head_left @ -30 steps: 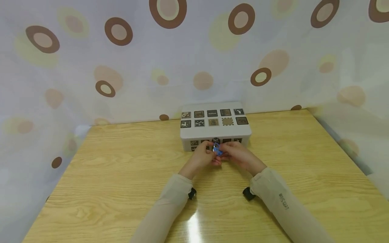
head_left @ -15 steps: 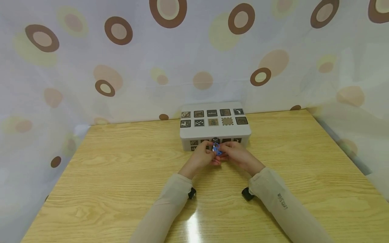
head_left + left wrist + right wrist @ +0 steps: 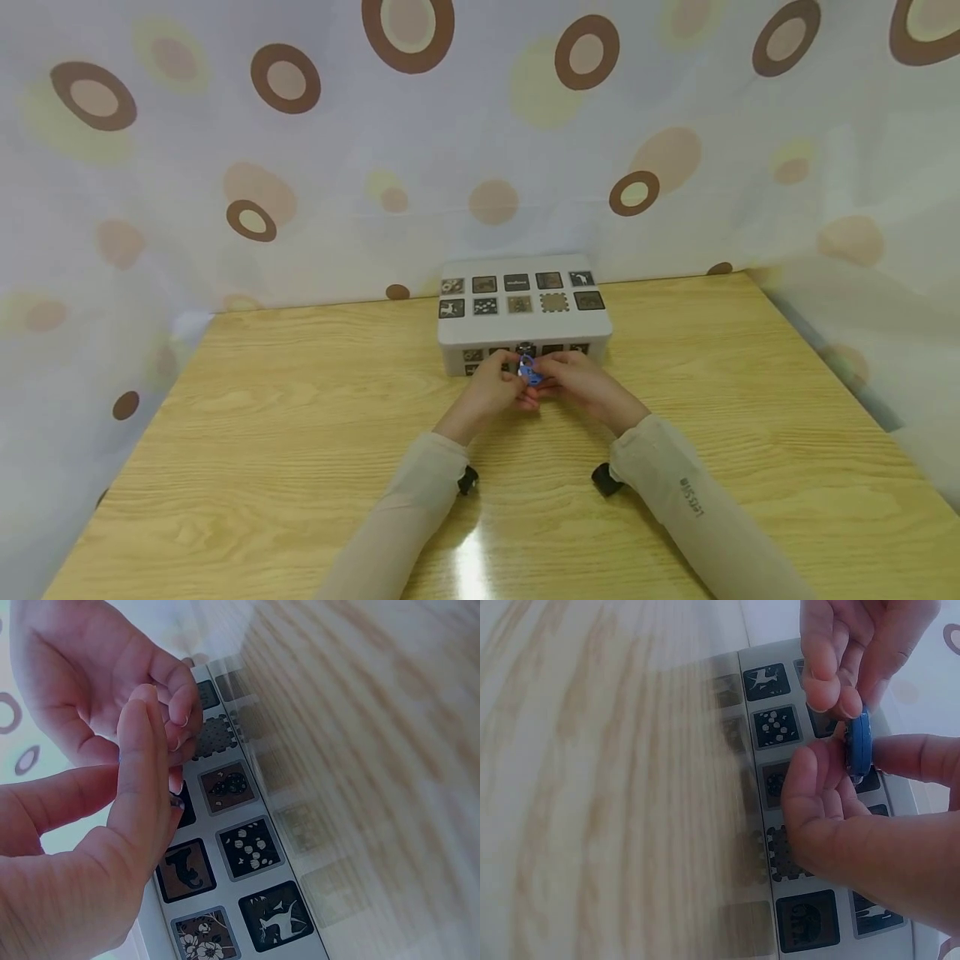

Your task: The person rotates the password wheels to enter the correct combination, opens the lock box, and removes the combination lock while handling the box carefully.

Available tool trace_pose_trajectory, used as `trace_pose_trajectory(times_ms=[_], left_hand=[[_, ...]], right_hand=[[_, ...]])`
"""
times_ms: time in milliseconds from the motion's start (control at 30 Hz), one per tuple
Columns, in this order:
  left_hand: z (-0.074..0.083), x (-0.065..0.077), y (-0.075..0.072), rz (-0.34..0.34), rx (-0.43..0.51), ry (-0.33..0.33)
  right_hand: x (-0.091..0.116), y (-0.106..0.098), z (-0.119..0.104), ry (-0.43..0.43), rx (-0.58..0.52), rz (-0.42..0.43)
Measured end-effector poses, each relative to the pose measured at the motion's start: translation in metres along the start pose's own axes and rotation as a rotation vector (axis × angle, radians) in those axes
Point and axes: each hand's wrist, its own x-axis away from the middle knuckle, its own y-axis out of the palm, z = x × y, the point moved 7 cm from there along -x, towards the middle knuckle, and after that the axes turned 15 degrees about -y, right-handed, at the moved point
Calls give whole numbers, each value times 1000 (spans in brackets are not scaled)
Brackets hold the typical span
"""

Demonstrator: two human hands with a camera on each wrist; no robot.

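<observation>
Hands angled inward, blue object between

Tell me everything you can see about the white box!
The box is white with rounded corners and looks like painted metal. Square pictures, some of animals, decorate its lid and front. A shiny clasp sits mid-front. The lid looks shut. The box rests flat on the wooden table. The left hand and right hand are at its front; I can't tell if they touch it.
</observation>
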Motion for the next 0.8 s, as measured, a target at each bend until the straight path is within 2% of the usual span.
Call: trace_pose_trajectory(times_ms=[633,800], left_hand=[[0,2,-1,17,-6,-20],[0,2,1,6,2,-3]], right_hand=[[0,2,0,-15,-2,-8],[1,2,1,-5,6,3]])
